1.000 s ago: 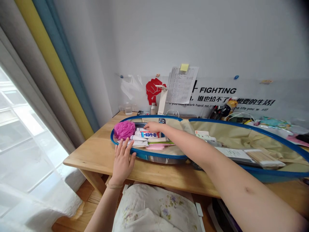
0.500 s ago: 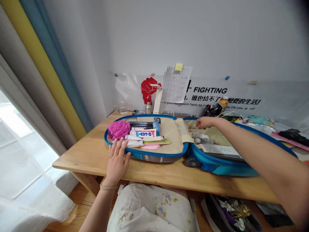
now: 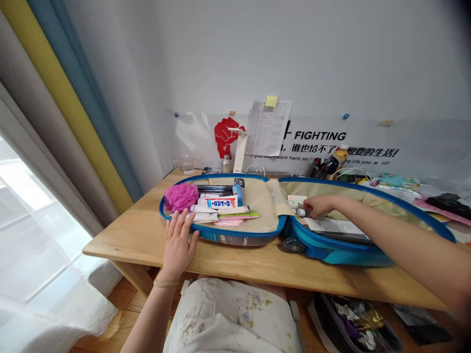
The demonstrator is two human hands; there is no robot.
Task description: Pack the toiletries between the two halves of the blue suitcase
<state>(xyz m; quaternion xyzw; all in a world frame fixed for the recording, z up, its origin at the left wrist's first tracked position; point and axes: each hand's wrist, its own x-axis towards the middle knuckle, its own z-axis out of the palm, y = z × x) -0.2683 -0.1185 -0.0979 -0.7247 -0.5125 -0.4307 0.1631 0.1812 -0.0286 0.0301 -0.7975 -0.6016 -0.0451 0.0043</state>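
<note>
A blue suitcase point(image 3: 235, 240) lies unfolded on the wooden table. Its left half holds a pink bath puff point(image 3: 181, 197), a toothpaste box point(image 3: 221, 202), white tubes point(image 3: 204, 216) and a blue item point(image 3: 240, 194). My left hand point(image 3: 179, 242) rests with spread fingers on the near left rim, beside the tubes. Over in the right half, my right hand point(image 3: 318, 206) has its fingers closed around a small white-capped bottle point(image 3: 300, 213), mostly hidden by the fingers. Just in front of that hand is a white booklet point(image 3: 333, 227).
Behind the suitcase stand a silver bottle point(image 3: 225, 164), a clear cup point(image 3: 188, 166), a white lamp point(image 3: 240, 152) and an orange-labelled bottle point(image 3: 339, 158). A bin point(image 3: 324, 321) sits under the table point(image 3: 128, 235). Curtains hang at the left.
My right hand has come down and nearer from the suitcase's back rim to the small bottles, and its fingers are now around one. My left hand stays on the rim.
</note>
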